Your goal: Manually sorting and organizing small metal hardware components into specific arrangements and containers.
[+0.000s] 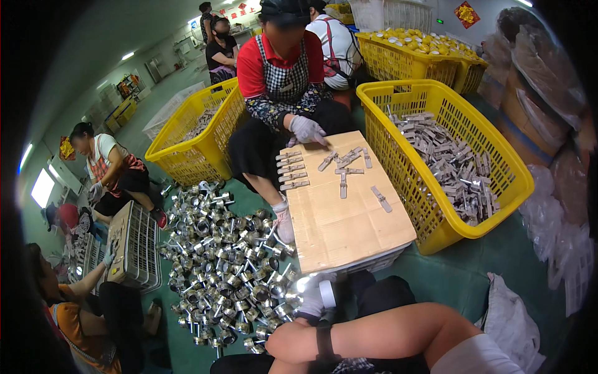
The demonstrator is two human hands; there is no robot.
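A pale gloved hand [313,300], apparently my left hand, is just below the board's near edge, beside the metal cups. Its fingers look bent round a white ring-like piece [327,294], blurred by glare. My bare right forearm [386,333] crosses from the lower right, a black band [325,341] around it. The right hand's fingers are hidden where the arms overlap. Short-stemmed silver metal cups [224,268] lie heaped on the floor left of the hand. Flat grey clip-like pieces [293,176] form a column on the cardboard-topped board [342,237]; several more lie loose at its far right.
Across the board sits a co-worker whose gloved hand [306,129] rests at its far edge. A yellow basket [448,230] of grey pieces stands right; another yellow basket [187,153] stands far left. Other people work at left beside a crate [146,268]. A white sack [507,324] lies lower right.
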